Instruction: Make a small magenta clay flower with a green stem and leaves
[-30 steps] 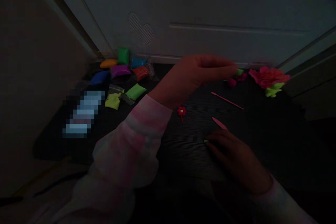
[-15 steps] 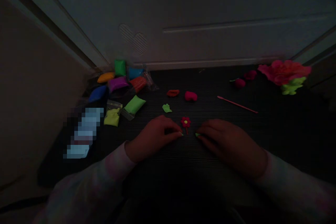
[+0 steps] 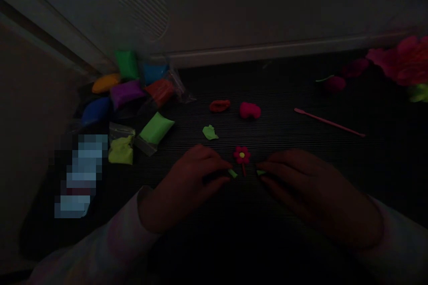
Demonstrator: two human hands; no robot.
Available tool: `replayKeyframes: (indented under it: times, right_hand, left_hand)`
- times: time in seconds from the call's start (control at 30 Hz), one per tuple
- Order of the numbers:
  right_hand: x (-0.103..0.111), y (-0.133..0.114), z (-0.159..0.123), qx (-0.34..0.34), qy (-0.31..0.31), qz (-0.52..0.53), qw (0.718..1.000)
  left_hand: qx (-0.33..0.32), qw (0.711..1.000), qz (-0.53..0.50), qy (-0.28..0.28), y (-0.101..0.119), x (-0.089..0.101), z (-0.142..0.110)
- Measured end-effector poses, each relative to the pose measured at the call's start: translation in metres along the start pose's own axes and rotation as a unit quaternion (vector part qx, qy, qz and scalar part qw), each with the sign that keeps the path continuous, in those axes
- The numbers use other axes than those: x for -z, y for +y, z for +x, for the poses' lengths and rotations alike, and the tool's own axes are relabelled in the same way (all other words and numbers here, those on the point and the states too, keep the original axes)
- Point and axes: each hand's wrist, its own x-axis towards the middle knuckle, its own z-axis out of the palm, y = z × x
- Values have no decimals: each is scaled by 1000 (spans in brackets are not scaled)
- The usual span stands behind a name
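My left hand is beside a small clay flower with pink petals, a yellow centre and a reddish stem. Its thumb and index finger are parted, with a thin green clay piece at the index fingertip. On the stem's other side, my right hand has its fingertips around a second green clay piece. Both pieces are close to the stem but apart from it. The picture is dark, so exact finger contact is hard to see.
Behind the hands lie a green clay scrap, a red clay lump and a pink clay lump. A pink stick tool is at right. Several clay packets and a blurred-out pale object are at left.
The view has come closer and tilted down. My left thumb and index finger have parted, showing more of the green piece. My right hand stays around its piece.
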Motion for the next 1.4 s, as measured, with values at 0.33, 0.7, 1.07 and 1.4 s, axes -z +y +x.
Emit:
replayKeyframes:
  times: [0.33, 0.7, 1.07, 1.4]
  right_hand:
    - [-1, 1, -1, -7, 7, 9, 1000]
    - [0, -1, 0, -3, 1, 16, 1000]
    - [0, -1, -1, -8, 5, 14, 1000]
    - [0, 0, -1, -6, 7, 20, 1000]
  left_hand:
    - [-15, 998, 51, 44, 4, -10, 2]
    - [-22, 996, 55, 63, 4, -14, 4]
    - [-17, 996, 58, 64, 5, -11, 5]
    - [-27, 994, 68, 77, 5, -15, 6]
